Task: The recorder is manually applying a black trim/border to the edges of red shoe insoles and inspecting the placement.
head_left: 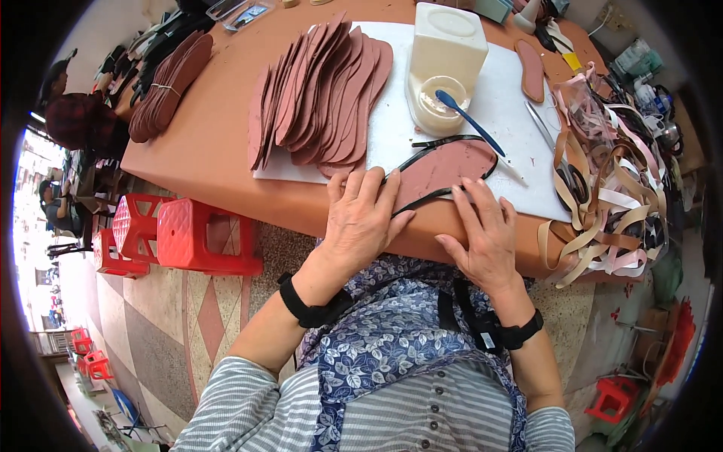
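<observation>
On the brown-covered surface (203, 162), a flat reddish-brown sole with black strip edging (444, 167) is lying at the near edge of a white board (504, 98). The left hand (358, 215) is resting half-open over its left end; whether it is gripping cannot be told. The right hand (486, 241) is spreading, thumb apart, fingertips touching the near strip. Stacked reddish-brown soles (324, 98) are crowding the left, a cream plastic container (446, 56) carrying a blue-handled brush (478, 128) is standing just beyond, and tangled beige-and-pink ribbons (602, 200) are filling the right.

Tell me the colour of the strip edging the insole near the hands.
The strip edging the reddish-pink insole is black, best seen in the head view.
</observation>
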`<action>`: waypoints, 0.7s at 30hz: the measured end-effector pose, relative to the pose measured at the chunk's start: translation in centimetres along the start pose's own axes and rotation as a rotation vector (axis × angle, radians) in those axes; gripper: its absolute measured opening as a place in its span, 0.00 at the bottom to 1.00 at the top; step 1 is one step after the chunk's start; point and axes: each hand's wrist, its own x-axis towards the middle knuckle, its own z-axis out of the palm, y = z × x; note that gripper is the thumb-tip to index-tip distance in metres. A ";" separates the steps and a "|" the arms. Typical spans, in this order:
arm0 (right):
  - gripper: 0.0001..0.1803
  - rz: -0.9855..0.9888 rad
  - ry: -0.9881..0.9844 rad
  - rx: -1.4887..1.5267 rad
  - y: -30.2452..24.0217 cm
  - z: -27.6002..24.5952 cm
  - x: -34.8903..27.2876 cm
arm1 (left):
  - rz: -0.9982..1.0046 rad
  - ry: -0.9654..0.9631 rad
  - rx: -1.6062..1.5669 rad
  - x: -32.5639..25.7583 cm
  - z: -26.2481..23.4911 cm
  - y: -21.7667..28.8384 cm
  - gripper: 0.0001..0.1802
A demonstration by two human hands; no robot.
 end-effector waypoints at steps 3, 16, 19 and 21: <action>0.38 0.043 0.015 -0.030 0.8 -0.3 -0.5 | 0.003 -0.001 -0.006 0.2 -0.2 0.1 0.32; 0.35 0.105 0.004 -0.076 1.1 -0.4 0.0 | 0.007 0.008 -0.051 0.1 0.0 0.0 0.31; 0.36 0.092 -0.009 -0.047 1.5 -0.6 -0.5 | 0.012 -0.018 -0.056 0.1 -0.6 -0.2 0.31; 0.36 0.083 -0.018 -0.027 1.6 -0.7 -0.9 | 0.007 -0.039 -0.057 -0.1 -1.2 -0.3 0.31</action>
